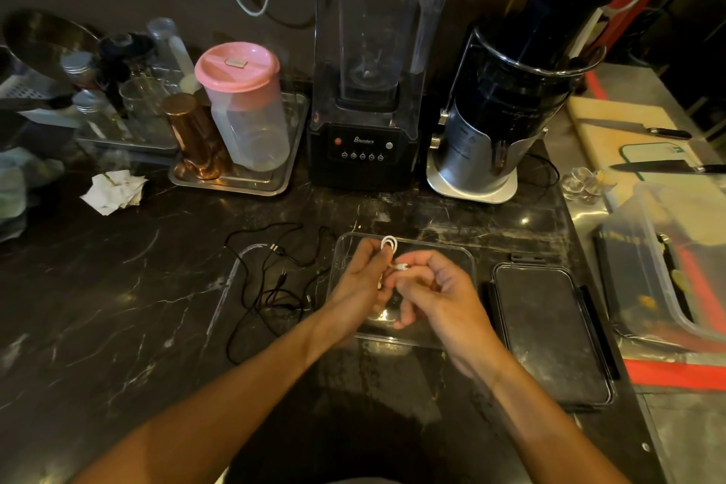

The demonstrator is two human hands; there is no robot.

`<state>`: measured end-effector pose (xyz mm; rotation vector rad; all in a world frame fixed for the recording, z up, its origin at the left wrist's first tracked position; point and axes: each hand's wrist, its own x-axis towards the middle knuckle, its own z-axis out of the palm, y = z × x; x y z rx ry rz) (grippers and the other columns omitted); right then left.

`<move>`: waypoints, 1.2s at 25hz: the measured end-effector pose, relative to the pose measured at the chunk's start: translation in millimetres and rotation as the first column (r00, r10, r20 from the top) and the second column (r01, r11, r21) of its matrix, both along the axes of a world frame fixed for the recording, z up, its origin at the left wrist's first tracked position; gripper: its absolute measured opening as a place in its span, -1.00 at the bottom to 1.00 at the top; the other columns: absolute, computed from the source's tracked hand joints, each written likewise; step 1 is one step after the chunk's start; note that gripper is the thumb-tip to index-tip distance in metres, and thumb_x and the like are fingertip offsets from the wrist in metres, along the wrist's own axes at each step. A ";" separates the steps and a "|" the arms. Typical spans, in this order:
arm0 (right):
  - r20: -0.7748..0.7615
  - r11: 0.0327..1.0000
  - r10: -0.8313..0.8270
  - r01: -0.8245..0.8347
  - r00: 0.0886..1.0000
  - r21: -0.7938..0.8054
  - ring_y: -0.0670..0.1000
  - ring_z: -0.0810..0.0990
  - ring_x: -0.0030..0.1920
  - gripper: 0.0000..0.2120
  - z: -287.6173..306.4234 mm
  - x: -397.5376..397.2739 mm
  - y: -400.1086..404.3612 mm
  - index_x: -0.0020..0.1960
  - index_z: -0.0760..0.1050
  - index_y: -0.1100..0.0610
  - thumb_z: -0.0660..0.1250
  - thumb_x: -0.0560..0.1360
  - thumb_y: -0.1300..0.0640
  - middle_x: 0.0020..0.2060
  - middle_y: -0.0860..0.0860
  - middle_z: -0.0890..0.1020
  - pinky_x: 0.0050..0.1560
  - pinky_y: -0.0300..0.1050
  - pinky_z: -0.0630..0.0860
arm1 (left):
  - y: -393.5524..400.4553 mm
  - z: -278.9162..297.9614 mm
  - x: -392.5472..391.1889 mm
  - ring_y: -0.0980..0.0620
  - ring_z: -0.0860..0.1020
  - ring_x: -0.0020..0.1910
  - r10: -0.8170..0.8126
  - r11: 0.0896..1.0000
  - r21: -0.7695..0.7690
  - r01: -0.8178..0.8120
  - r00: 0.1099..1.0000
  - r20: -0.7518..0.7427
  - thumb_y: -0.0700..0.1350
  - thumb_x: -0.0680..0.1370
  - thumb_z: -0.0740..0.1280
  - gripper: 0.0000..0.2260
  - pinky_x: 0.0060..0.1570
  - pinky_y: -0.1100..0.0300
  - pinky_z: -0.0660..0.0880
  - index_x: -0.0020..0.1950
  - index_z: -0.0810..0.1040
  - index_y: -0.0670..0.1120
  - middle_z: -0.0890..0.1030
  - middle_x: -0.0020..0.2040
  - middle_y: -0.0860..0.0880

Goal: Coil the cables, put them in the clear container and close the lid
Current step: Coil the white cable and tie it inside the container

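Left hand (359,279): grips a small coil of white cable (389,246), loops standing above the fingers. Right hand (440,287): pinches the cable's plug end. Both hover over the clear container (463,259), open on the dark marble counter (118,306); contents hidden by the hands. Lid (550,330): flat, just right of the container. Black cables (275,287): loose tangle, left of the container. Farther back: blender (365,90), juicer (503,110), pink-lidded pitcher (243,106) on a steel tray (235,185).
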<state>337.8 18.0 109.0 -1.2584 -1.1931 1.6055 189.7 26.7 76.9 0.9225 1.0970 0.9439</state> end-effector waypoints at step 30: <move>0.065 0.975 -0.179 0.169 0.982 0.142 0.07 0.61 -0.36 -0.94 0.2 2.9 10.7 -0.01 0.65 0.25 0.40 0.58 0.32 -0.20 0.18 0.70 -0.48 -0.08 0.56 | -1.5 2.9 11.7 -0.25 0.53 -0.26 0.056 0.860 0.488 0.147 0.925 -0.377 -0.11 0.75 0.03 -0.90 -0.29 -0.24 0.52 0.20 0.28 -0.10 0.49 -0.13 -0.14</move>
